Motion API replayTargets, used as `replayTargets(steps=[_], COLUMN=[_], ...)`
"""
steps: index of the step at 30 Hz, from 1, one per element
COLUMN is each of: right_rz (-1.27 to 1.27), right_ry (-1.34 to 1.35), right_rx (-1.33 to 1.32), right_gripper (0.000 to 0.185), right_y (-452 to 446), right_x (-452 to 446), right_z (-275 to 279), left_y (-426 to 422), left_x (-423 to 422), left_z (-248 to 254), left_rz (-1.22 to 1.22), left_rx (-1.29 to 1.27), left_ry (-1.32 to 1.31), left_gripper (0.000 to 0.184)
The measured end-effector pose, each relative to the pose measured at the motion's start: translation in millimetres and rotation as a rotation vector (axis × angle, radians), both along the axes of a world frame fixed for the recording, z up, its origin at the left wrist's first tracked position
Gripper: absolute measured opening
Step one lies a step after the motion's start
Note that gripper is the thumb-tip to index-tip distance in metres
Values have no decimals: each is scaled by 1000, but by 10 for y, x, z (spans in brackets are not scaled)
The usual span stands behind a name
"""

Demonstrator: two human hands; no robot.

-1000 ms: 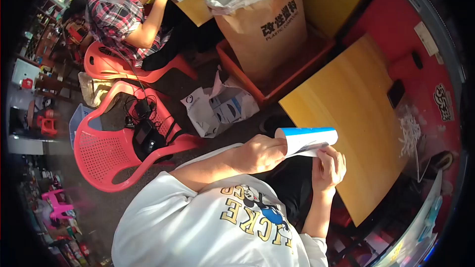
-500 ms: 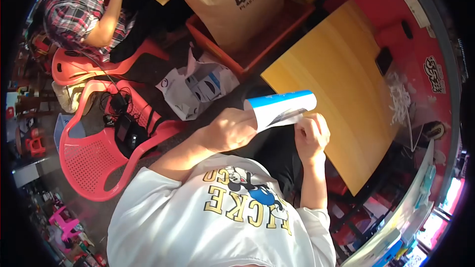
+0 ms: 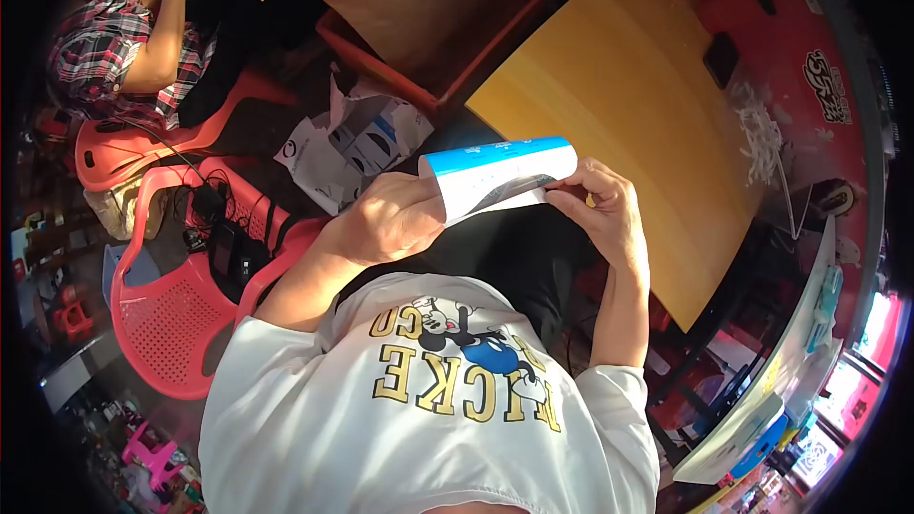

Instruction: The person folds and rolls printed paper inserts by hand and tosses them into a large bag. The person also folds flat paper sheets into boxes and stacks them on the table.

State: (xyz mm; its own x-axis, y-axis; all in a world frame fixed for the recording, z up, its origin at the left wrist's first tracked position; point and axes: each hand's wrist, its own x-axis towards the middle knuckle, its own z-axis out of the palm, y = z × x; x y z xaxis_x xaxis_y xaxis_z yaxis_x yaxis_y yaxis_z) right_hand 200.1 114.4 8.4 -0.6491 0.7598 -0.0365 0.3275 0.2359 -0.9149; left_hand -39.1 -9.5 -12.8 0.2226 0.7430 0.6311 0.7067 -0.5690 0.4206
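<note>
Left of centre, the left hand (image 3: 392, 219) grips one end of the curled blue-and-white sheet (image 3: 500, 162) at mid-frame. Probably light, flexible and easily creased, it suits gentle edge holds. Right of centre, the right hand (image 3: 609, 209) pinches its lower edge, near the desk (image 3: 638, 95).

A wood-coloured tabletop (image 3: 609, 114) is bordered by a red wall (image 3: 785, 67), to which a lettered sticker (image 3: 826, 88) is fixed. A reddish plastic armchair (image 3: 171, 324) is set on the dark floor (image 3: 114, 376); the tabletop is unevenly lit.
</note>
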Motion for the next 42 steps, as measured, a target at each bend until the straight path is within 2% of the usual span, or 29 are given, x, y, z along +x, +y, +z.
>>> replayTargets(steps=[5, 9, 11, 13, 16, 20, 22, 25, 29, 31, 32, 34, 37, 41, 42], right_rz=[31, -16, -29, -30, -84, -95, -39, -22, -70, -154, -130, -159, -133, -226, -245], right_ry=[-41, 49, 55, -10, 31, 18, -1, -122, -123, 45, 20, 87, 88, 174, 116], right_rx=[-20, -118, -132, -226, -350, -345, -195, -141, -183, 108, 280, 457, 871, 878, 834], right_gripper=[10, 10, 10, 13, 16, 17, 18, 20, 16, 13, 20, 28, 26, 27, 27], right_y=[3, 10, 18, 31, 13, -26, -28, -40, -99, -146, -176, -262, -254, -304, -335], right_x=[59, 102, 127, 139, 92, 28, 14, -7, 9, 33, 38, -23, -25, 6, 11], right_z=[-74, -252, -288, -302, -354, -372, -449, -386, -317, -287, -234, -202, -344, -323, -276], left_y=[6, 24, 83, 118, 143, 145, 140, 111, 85, 105, 103, 65, 31, 16, -6], left_x=[39, 81, 111, 122, 132, 162, 141, 113, 106, 134, 147, 161, 260, 400, 413], left_z=[-25, -72, -86, -79, -73, -27, -86, -150, -158, -87, -60, -66, -16, 56, 70], left_rz=[-46, -43, -65, -82, -90, -55, -70, -83, -50, -16, 19, 26, 139, 177, 178], left_rx=[-13, -2, 106, 124, 134, 134, 121, 99, 88, 107, 121, 73, 46, 69, 57], left_ry=[-18, 31, 44, 61, 92, 148, 141, 125, 103, 88, 69, 33, -6, -58, -66], left_gripper=[24, 26, 26, 26, 25, 25, 25, 24, 23, 24, 25, 28, 19, 16, 16])
